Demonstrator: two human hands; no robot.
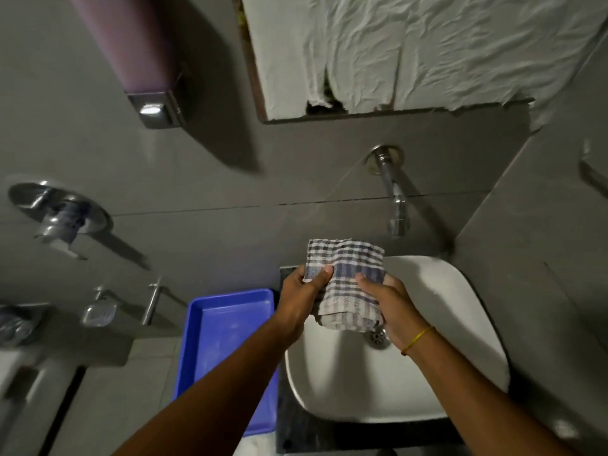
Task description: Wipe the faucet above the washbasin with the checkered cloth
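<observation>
Two bare hands hold one checkered cloth over a white washbasin, and everything else is wall and fittings. Grey tiled wall (230, 179) fills most of the view. High on it hangs a framed panel covered by crumpled white paper (411, 44), torn along its lower edge. To its left is a mauve wall-mounted dispenser (131, 51) with a metal base. The white washbasin (444, 307) sits on a dark stone counter (296, 432) at lower right, its metal drain (378, 337) partly hidden by the cloth. Just left of the counter stands a blue plastic tray (227, 324), and the left forearm crosses over its lower part. At far left a chrome mixer valve with a lever (59, 215) is fixed to the wall, with a small wire soap holder (98, 311) and a chrome tap (153, 301) below it. The chrome faucet (393, 195) projects from the wall above the basin, its spout end just above and right of the cloth, not touching it. The checkered cloth (345, 274), folded, is held above the basin's rear rim. The left hand (302, 297) grips its left edge, thumb pressed on top. The right hand (391, 304) clasps its right side, thumb on the fabric; a yellow thread band (418, 340) circles that wrist.
</observation>
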